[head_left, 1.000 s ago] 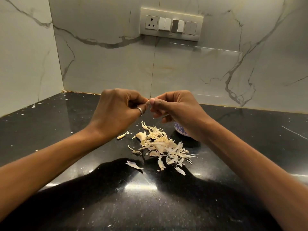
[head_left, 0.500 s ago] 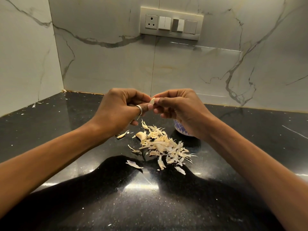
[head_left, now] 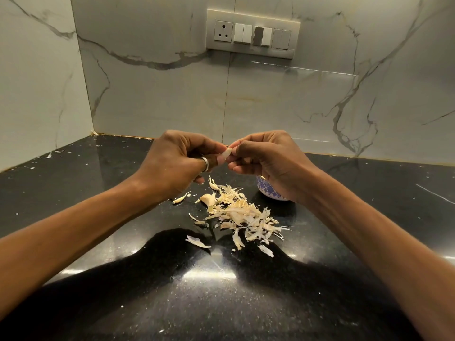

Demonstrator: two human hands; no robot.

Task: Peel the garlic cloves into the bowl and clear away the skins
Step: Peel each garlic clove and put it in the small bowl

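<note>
- The left hand [head_left: 177, 163] and right hand [head_left: 268, 163] meet fingertip to fingertip above the bench [head_left: 98, 193], both pinching 1 pale garlic clove [head_left: 227, 153] between them.
- A pile of skins [head_left: 243, 215] lies on the bench below the hands.
- 1 loose clove [head_left: 208, 199] lies at the pile's edge, under the left hand.
- A blue-patterned bowl [head_left: 267, 191] stands beneath the right hand, mostly hidden by it.

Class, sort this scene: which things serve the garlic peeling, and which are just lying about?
In the job: held clove, left hand, right hand, loose clove, skin pile, bowl.
Just there: switch panel, ring, marble wall.
</note>
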